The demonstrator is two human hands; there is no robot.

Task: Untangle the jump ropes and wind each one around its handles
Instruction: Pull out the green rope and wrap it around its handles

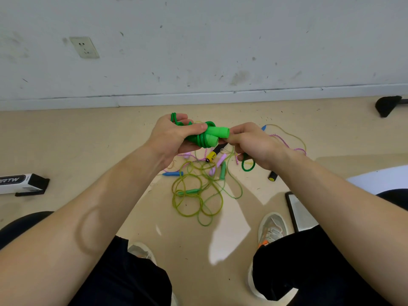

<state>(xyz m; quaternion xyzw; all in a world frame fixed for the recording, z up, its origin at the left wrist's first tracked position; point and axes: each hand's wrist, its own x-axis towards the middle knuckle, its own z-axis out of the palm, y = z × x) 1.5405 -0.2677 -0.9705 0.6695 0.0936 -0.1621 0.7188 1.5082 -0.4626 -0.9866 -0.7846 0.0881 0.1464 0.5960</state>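
Note:
My left hand grips two bright green handles held side by side, with green rope wound around them. A loop of that rope sticks up behind my left fingers. My right hand pinches the green rope near the handle ends, and a dark green loop hangs below it. On the floor under my hands lies a tangle of yellow-green rope with teal handles, a pink rope with lilac handles, blue handles and a yellow-black handle.
A black and white box lies on the floor at left. A flat framed panel lies at right beside my shoe. A black handle lies near it. The wall skirting runs just beyond the ropes.

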